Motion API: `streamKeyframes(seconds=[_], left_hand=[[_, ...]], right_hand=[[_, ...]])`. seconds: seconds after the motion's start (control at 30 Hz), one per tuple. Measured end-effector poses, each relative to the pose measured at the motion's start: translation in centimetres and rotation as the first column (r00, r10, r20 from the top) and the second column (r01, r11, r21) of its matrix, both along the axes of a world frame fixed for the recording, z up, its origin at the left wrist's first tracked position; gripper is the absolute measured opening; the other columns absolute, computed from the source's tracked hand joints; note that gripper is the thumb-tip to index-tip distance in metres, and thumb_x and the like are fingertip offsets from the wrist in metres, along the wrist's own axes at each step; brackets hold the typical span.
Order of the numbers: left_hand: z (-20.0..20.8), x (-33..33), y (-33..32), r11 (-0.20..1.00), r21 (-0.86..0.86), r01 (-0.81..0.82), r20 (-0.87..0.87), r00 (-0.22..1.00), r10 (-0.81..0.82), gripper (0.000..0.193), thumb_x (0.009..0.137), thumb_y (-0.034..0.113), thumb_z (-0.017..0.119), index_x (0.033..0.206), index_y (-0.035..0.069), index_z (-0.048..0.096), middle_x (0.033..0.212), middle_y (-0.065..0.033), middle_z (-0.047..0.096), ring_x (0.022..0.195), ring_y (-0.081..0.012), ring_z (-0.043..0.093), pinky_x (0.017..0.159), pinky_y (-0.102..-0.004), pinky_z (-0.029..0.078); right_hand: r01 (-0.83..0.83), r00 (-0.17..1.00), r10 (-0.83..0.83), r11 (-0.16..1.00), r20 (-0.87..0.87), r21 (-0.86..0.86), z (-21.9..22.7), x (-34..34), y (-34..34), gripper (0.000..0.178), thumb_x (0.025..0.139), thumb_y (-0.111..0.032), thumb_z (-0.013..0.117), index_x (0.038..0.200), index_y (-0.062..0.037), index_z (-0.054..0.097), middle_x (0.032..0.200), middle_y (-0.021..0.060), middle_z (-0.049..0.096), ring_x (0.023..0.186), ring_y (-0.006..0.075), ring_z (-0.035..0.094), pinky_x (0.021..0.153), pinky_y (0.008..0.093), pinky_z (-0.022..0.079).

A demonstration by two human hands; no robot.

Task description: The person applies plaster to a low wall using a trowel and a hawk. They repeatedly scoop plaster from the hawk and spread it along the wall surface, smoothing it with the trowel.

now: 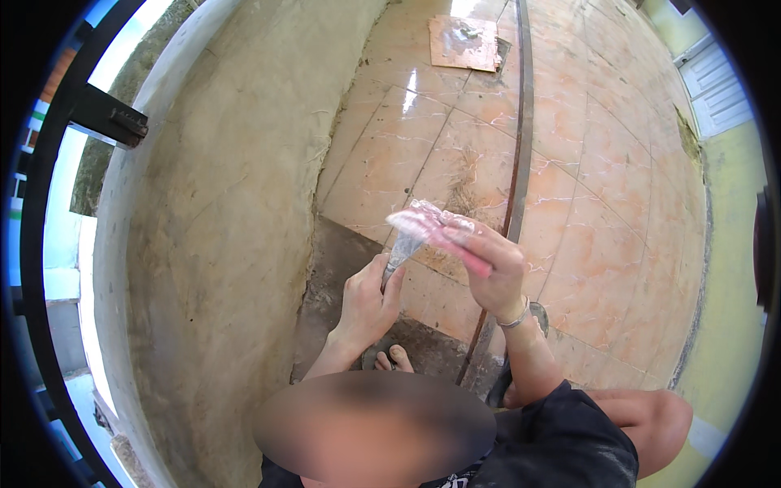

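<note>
My left hand (366, 302) is closed round the handle of a putty knife (403, 247), its grey blade pointing up and away from me. Against the blade's tip is a pink flat piece (475, 262) smeared with white paste, gripped in my right hand (498, 268). Motion blurs the pink piece, so whether it is a spreader or a folded pad cannot be made out. White paste also coats the fingers of my right hand. Both hands are raised over the floor, close together, in front of my body.
A plastered wall (236, 203) runs along the left, with a black metal railing (50, 163) beyond it. Marbled orange tiles (602, 236) cover the floor, crossed by a long dark bar (521, 122). Farther off lies a loose square board (451, 53) with grey material on it.
</note>
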State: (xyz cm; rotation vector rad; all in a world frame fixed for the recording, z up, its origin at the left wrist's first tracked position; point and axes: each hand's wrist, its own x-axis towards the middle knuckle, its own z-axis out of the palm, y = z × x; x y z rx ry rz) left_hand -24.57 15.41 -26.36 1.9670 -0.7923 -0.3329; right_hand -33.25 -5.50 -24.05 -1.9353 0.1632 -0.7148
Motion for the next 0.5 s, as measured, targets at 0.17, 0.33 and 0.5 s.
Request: streamKeyframes(seconds=[0.17,0.33,0.5], left_hand=[[1.1,0.1,0.3,0.999,0.034,-0.017,-0.103,0.994,0.020,0.019,0.102,0.014,0.065,0.110,-0.003,0.063,0.079,-0.0209,0.062,0.065,-0.0367,0.062,0.061,-0.0429,0.048],[0.8,-1.1,0.5,0.995,-0.079,-0.057,-0.080,0.996,0.050,0.021,0.101,0.015,0.068,0.115,-0.002,0.068,0.068,-0.0101,0.058,0.055,-0.0173,0.050,0.054,-0.0332,0.041],[1.0,-1.8,-0.2,0.993,-0.077,-0.092,-0.091,0.992,0.084,0.022,0.098,0.012,0.069,0.115,-0.002,0.066,0.074,-0.0161,0.061,0.057,-0.0281,0.058,0.055,-0.0374,0.046]], right_hand=[[-0.107,0.991,0.131,0.887,0.023,-0.450,0.1,0.1,-0.8,0.041,0.076,-0.004,0.082,0.116,-0.0103,0.079,0.114,0.0150,0.077,0.109,0.0347,0.074,0.091,0.0398,0.062],[-0.098,0.995,0.080,0.848,-0.056,-0.521,0.1,-0.2,-4.5,0.039,0.079,0.003,0.076,0.115,-0.0112,0.079,0.115,0.0144,0.076,0.109,0.0340,0.073,0.093,0.0408,0.062],[0.078,0.997,-0.072,0.970,-0.033,0.229,1.2,-0.8,-7.3,0.027,0.097,0.007,0.063,0.122,0.0005,0.071,0.116,0.0133,0.076,0.104,0.0265,0.074,0.095,0.0373,0.060]])
